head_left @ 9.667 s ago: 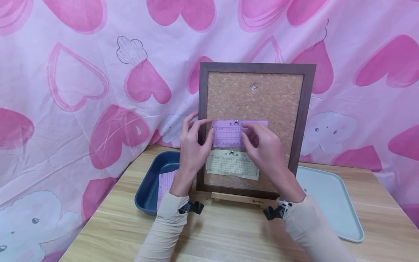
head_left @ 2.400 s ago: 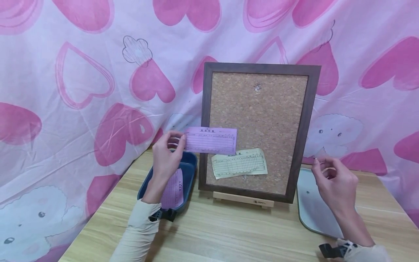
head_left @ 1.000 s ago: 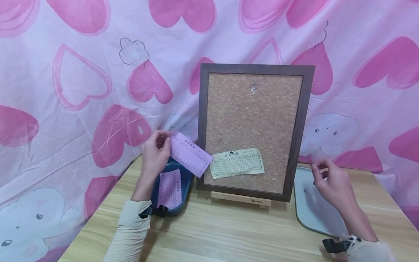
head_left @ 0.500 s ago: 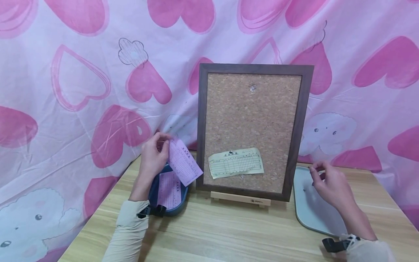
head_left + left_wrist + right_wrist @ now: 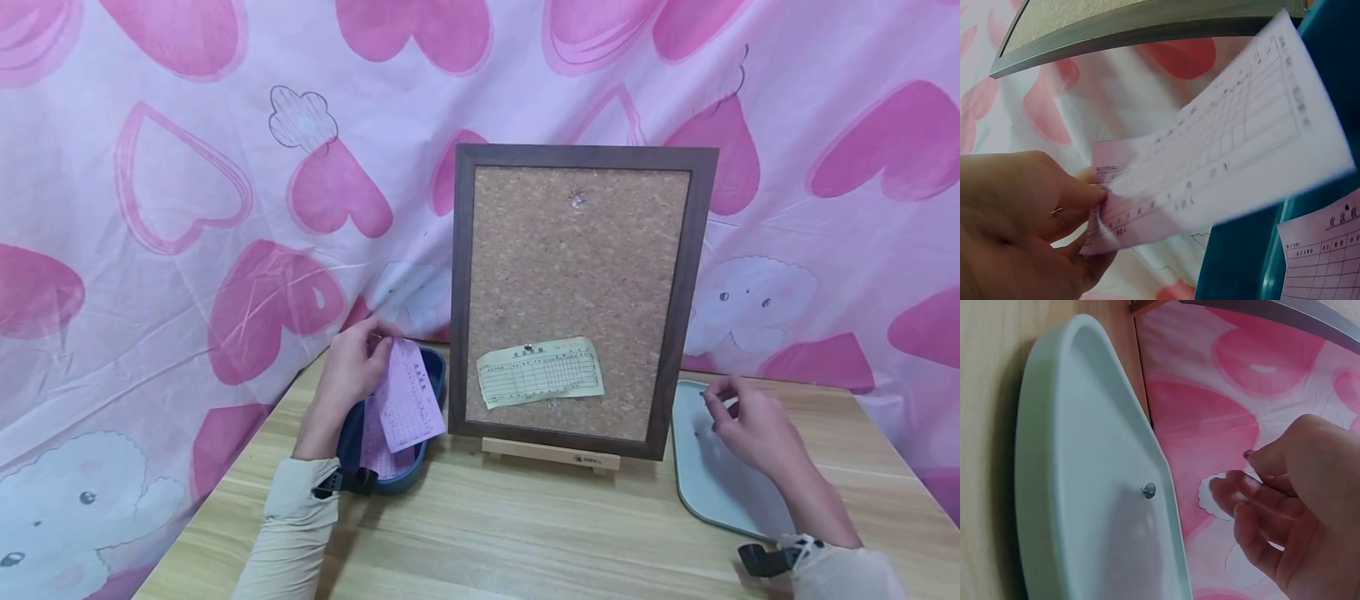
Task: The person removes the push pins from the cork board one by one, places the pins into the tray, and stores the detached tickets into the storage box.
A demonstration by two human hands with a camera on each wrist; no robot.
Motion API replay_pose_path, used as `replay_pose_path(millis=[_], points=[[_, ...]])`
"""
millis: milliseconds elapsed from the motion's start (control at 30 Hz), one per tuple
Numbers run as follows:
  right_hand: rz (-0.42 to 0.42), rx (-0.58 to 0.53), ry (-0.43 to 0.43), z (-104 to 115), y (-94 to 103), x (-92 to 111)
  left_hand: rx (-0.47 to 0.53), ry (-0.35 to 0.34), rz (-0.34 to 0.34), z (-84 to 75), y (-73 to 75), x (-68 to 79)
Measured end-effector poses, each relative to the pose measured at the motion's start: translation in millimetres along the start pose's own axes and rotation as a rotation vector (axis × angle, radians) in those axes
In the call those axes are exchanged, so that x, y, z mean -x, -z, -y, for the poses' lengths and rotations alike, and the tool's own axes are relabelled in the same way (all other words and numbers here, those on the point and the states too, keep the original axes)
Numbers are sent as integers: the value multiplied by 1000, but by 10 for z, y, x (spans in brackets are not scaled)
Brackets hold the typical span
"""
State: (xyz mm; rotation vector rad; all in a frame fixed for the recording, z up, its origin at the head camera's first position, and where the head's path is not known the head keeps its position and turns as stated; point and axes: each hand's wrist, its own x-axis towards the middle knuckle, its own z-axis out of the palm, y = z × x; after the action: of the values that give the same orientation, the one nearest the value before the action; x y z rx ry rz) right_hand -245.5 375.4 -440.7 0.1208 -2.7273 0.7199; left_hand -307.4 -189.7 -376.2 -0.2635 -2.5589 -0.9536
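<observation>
My left hand (image 5: 348, 375) pinches a pink receipt slip (image 5: 408, 400) by one end; the slip hangs tilted above the dark blue bin (image 5: 437, 367). In the left wrist view the slip (image 5: 1210, 150) spreads out from between thumb and fingers. Another pink receipt (image 5: 1329, 250) lies inside the bin. Over the pale tray (image 5: 705, 500) my right hand (image 5: 761, 425) pinches a small thumbtack (image 5: 1248, 454) at its fingertips. A second thumbtack (image 5: 1149, 490) lies on the tray. On the corkboard (image 5: 577, 275) a yellow-green receipt (image 5: 540, 375) is pinned, slightly tilted.
A dark wooden frame (image 5: 462, 292) borders the corkboard, which stands on a light wooden easel (image 5: 551, 454). Clear pins (image 5: 577, 200) sit near the board's top. A pink heart-print cloth (image 5: 187, 192) hangs behind the wooden table (image 5: 510, 533).
The pink slip, earlier pinned above the yellow-green one, came off the board and swung left and down over the bin in my left hand. My right hand moved to the tray, lowering slightly.
</observation>
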Motion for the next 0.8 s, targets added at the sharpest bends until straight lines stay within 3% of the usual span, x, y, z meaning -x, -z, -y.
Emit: replay_pose_path(millis=[200, 367, 800], points=[[91, 17, -21, -38, -12, 14, -67, 16, 91, 34, -3, 18], [127, 25, -9, -85, -5, 8, -104, -5, 128, 63, 0, 9], [319, 47, -63, -219, -14, 40, -190, -120, 185, 156, -7, -1]])
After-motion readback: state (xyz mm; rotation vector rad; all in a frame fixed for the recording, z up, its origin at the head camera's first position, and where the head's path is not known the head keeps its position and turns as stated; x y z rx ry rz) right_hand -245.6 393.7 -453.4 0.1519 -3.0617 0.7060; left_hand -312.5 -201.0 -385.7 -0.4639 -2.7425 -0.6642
